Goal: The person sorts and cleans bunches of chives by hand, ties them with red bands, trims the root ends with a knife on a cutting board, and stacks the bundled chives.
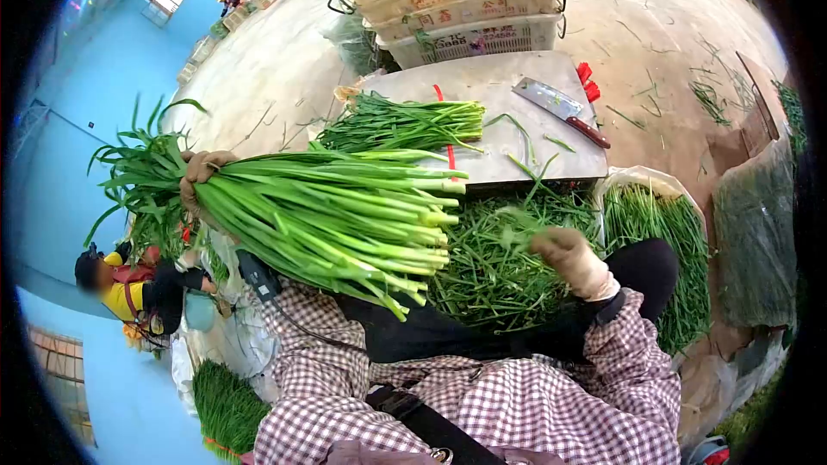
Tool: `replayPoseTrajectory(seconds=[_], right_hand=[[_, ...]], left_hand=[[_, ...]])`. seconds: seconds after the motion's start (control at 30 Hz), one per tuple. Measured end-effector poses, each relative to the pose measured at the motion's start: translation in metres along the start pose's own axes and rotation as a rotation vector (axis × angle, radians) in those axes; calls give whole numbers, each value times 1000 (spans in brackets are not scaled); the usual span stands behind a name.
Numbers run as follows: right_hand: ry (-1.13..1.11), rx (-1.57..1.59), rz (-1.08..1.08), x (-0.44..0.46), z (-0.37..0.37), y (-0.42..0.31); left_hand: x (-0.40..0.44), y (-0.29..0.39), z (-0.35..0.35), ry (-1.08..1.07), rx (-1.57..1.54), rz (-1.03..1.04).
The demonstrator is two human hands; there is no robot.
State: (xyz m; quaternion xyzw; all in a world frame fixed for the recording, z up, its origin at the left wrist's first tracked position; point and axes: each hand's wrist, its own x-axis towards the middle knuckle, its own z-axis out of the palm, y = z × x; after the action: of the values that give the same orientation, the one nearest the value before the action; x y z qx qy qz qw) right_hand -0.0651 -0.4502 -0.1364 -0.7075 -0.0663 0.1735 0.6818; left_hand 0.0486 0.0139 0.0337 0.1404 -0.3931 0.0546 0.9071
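My left hand (200, 176), in a brown glove, is wrapped round the leafy end of a large bunch of garlic chives (345, 215). Its pale cut ends fan out to the right, above my lap. Over a heap of loose chive scraps (508, 267), my right hand (573, 263) has its gloved fingers curled closed. Blurred green chive leaves (517, 226) show at its fingertips. A smaller chive bunch (405, 122) lies on the metal-topped table (517, 159), over a red tie (450, 158). A cleaver (551, 102) with a wooden handle rests farther right.
Stacked white crates (474, 39) stand behind the table. Red ties (587, 82) hang at its right edge. A sack of chives (655, 241) stands at my right, another chive bundle (228, 409) at lower left. A person in yellow (129, 297) sits on the left.
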Motion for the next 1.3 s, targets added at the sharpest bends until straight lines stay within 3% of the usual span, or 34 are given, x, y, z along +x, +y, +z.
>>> replayPoseTrajectory(seconds=[0.03, 0.07, 0.1, 0.17, 0.23, 0.3, 0.37, 0.4, 0.43, 0.5, 0.57, 0.67, 0.7, 0.77, 0.8, 0.87, 0.97, 1.0, 1.13, 1.17, 1.23, 1.3], right_hand=[[107, 110, 25, -3, -5, -7], [114, 129, -95, -9, -7, -15], [117, 155, -213, -12, 0, -31], [102, -89, -639, 0, 28, -63], [101, -376, -820, 13, 48, -103], [261, -619, -619, 24, 78, -123], [193, -626, -520, 46, 98, -113], [52, -601, -434, 57, 102, -102], [80, -601, -364, 57, 107, -86], [204, -633, -511, 60, 93, -24], [79, -318, -62, 47, 66, 2], [108, 19, -172, 35, 47, 62], [128, -40, -235, 30, 42, 42], [37, 414, -39, 24, 36, 13], [18, 465, -163, 25, 40, -2], [43, 291, -368, 22, 55, -37], [-8, -127, -784, 23, 67, -100], [72, -225, -829, 27, 78, -117], [191, -600, -610, 42, 107, -147], [156, -596, -665, 53, 109, -140], [60, -520, -598, 64, 105, -129], [-6, 69, -385, 62, 99, -114]], left_hand=[[0, 1, 1, 62, -15, -4], [-3, -2, -1, 62, 56, 49], [-2, 6, -3, 59, 93, -31], [-1, 0, -7, 45, 75, -8], [0, -10, -1, 64, 58, -3], [-1, -22, 7, 79, 44, 23], [0, -31, 14, 90, 36, 59], [1, -25, 11, 59, 48, 46], [-1, -20, 14, 74, 148, 38], [-4, -7, 25, 99, 355, 23], [-7, 21, 18, 186, 306, 106], [-9, 37, 14, 168, 282, 224], [-9, 38, 11, 172, 293, 228], [-10, 45, 1, 176, 317, 241], [-9, 44, 1, 166, 485, 209], [-8, 35, 3, 187, 673, 240], [-6, 18, 4, 244, 561, 236], [-4, 9, 6, 236, 584, 243], [4, -15, 12, 233, 482, 97], [6, -25, 14, 233, 461, 73], [8, -40, 19, 293, 518, 74], [7, -41, 12, 293, 565, 90]])
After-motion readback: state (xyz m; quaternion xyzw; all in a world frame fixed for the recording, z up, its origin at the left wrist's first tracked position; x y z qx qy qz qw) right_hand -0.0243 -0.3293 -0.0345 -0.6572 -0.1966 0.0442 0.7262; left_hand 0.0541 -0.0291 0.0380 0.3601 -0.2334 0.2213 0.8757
